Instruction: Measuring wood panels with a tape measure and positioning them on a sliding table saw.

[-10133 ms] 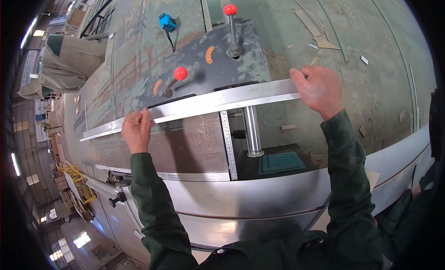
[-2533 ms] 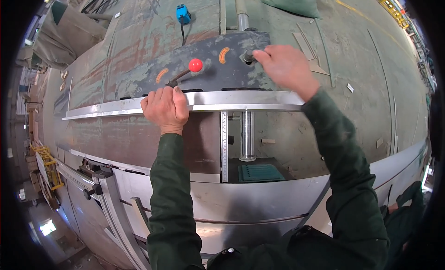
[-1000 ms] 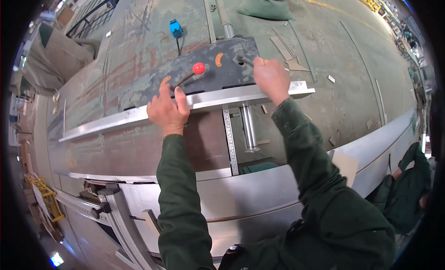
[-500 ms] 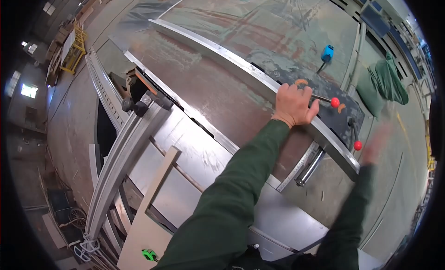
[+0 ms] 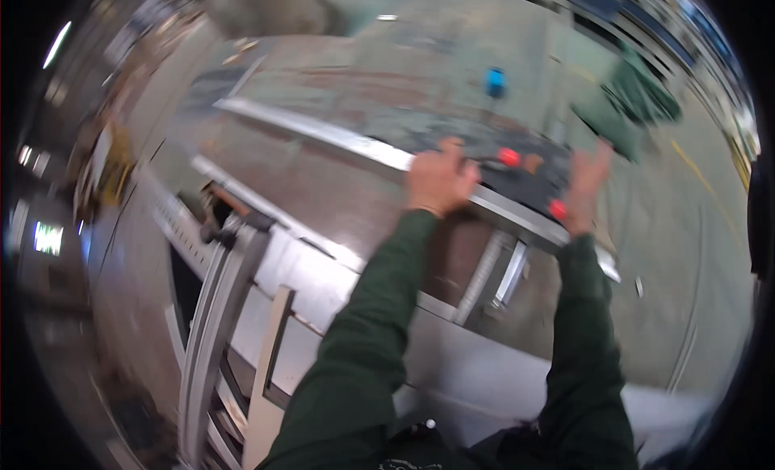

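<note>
I'm looking down on a broad, worn grey metal counter (image 5: 339, 179) in a blurred workshop hall; the concrete floor (image 5: 694, 252) runs off to the right, with a green heap (image 5: 626, 107) lying on it. No bins or trays that I can make out. A long silvery metal strip (image 5: 323, 135) runs slantwise across the counter. My left hand (image 5: 438, 179) is curled over that strip, grip closed on its edge. My right hand (image 5: 585, 187) sits at the dark control panel (image 5: 525, 179), fingers spread, beside a red round knob (image 5: 559, 209); what it grips, I can't tell. Another red knob (image 5: 509, 157) stands between the hands, and a small blue box (image 5: 496, 82) farther off.
</note>
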`<action>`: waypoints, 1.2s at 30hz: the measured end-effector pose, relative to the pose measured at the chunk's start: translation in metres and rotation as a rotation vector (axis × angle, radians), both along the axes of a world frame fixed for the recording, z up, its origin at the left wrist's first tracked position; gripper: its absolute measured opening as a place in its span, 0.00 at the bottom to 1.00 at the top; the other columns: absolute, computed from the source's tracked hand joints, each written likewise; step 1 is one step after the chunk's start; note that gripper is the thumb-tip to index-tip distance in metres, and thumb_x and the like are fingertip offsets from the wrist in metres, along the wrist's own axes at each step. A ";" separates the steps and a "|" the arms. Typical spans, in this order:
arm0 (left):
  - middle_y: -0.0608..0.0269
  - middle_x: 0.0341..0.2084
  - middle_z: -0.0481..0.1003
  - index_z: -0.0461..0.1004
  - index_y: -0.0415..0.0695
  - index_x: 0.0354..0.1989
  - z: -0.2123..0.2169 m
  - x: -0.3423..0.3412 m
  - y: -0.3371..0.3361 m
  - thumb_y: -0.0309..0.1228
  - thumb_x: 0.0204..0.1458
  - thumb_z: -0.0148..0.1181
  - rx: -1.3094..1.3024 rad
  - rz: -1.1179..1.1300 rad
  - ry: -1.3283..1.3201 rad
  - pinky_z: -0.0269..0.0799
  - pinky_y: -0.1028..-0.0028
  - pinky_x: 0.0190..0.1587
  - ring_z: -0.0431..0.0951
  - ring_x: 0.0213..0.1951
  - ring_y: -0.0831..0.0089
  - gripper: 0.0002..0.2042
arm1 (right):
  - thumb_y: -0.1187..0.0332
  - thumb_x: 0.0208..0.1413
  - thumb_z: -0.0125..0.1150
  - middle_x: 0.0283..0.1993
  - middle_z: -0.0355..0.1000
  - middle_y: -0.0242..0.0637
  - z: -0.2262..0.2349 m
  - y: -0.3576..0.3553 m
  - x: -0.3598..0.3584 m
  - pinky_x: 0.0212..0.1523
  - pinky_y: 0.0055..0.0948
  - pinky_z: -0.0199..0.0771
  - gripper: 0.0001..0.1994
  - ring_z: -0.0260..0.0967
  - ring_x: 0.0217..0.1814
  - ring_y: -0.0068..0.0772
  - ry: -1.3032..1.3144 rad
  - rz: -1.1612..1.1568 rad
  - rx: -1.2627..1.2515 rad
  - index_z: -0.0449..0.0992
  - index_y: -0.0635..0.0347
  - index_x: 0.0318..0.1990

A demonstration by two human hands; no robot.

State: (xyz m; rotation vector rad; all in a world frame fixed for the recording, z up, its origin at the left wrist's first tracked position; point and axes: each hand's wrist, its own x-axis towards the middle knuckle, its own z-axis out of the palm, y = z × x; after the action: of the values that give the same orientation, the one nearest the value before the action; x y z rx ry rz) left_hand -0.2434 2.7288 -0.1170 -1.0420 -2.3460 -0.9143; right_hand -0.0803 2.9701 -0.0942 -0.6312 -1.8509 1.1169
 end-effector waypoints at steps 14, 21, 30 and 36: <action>0.54 0.39 0.81 0.79 0.43 0.51 -0.015 0.157 -0.039 0.41 0.63 0.63 -0.057 -0.280 -0.185 0.74 0.61 0.52 0.80 0.44 0.56 0.16 | 0.60 0.66 0.64 0.55 0.76 0.44 0.009 -0.349 0.694 0.60 0.38 0.71 0.26 0.71 0.60 0.37 -0.176 -1.120 -0.863 0.71 0.73 0.62; 0.50 0.41 0.78 0.80 0.42 0.49 -0.010 0.491 -0.130 0.47 0.53 0.68 -0.482 -0.894 -0.698 0.76 0.55 0.47 0.79 0.46 0.48 0.23 | 0.57 0.64 0.66 0.57 0.76 0.52 -0.029 -0.400 0.664 0.56 0.42 0.75 0.30 0.75 0.57 0.42 -0.790 -0.977 -0.447 0.70 0.71 0.66; 0.48 0.47 0.73 0.72 0.41 0.59 0.017 0.470 -0.175 0.46 0.51 0.67 -0.527 -0.408 -0.359 0.71 0.48 0.46 0.74 0.49 0.44 0.30 | 0.60 0.64 0.68 0.55 0.76 0.52 0.041 -0.361 0.576 0.53 0.37 0.78 0.37 0.77 0.54 0.42 -0.498 -0.148 -1.225 0.60 0.69 0.74; 0.44 0.46 0.73 0.74 0.40 0.50 0.010 0.425 -0.236 0.44 0.53 0.67 -0.516 -0.023 -0.591 0.75 0.47 0.45 0.75 0.49 0.43 0.23 | 0.60 0.63 0.70 0.51 0.78 0.44 0.002 -0.264 0.583 0.51 0.35 0.78 0.31 0.77 0.46 0.38 -0.912 -0.333 -0.047 0.67 0.68 0.67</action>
State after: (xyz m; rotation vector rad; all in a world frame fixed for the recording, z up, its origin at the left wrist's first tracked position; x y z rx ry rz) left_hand 0.1814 2.4931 -0.1066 -1.0885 -3.1886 -0.7011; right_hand 0.5028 2.7064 -0.0918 -1.6009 -2.3187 0.6806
